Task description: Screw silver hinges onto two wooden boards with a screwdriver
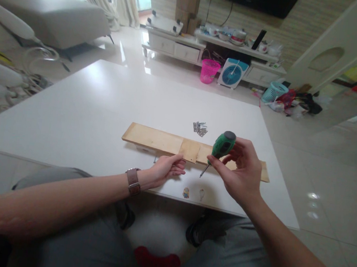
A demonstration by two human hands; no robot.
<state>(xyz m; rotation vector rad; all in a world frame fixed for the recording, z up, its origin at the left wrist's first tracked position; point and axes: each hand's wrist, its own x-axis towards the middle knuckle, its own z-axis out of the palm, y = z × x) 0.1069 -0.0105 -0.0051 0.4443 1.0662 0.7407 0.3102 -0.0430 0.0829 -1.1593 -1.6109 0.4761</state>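
My right hand is closed around a green-handled screwdriver. Its shaft slants down to the left, and the tip is in the air just in front of the wood. A small wooden piece with a dark hole near its front edge lies across a long wooden board. My left hand pinches the front left corner of the small piece, thumb on top and fingers below. Part of the board's right half is hidden behind my right hand. Metal hinges and screws lie in a pile behind the board.
The white table carries all this, with a minion sticker and another small sticker near its front edge. Across the floor stand a pink basket, a blue-and-white fan and a low white cabinet.
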